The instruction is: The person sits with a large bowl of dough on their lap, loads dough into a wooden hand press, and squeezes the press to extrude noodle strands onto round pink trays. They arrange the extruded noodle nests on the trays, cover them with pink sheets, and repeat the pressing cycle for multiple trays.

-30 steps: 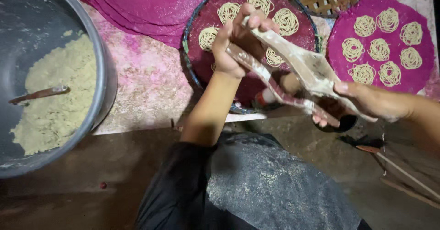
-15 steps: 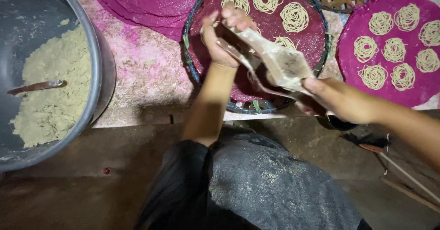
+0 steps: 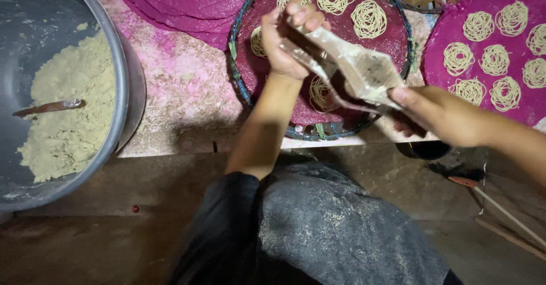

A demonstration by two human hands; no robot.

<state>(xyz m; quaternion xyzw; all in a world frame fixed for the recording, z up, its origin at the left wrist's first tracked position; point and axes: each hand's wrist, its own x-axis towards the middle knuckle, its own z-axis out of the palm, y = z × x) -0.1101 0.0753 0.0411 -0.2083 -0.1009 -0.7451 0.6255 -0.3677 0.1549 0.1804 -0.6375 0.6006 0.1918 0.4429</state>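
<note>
Grey metal makes up the biggest thing before you, a wide bowl [image 3: 122, 80] at the left edge of the counter [image 3: 182, 92], with pale dough [image 3: 68, 103] heaped inside and a spoon [image 3: 48, 107] lying on it. Magenta cloth [image 3: 187, 1] is spread along the far edge. Next comes the round tray [image 3: 242, 89] near the front edge, lined in the same magenta and dotted with noodle coils [image 3: 368, 19]. A second magenta mat [image 3: 455, 29] with more coils sits at the right edge. Over the tray you hold a wooden press [image 3: 355, 69] tilted, its two handles crossing. Your left hand [image 3: 287, 43] is closed tight around the upper handle ends. Your right hand [image 3: 435, 111] is wrapped around the lower end, fingers curled under it.
</note>
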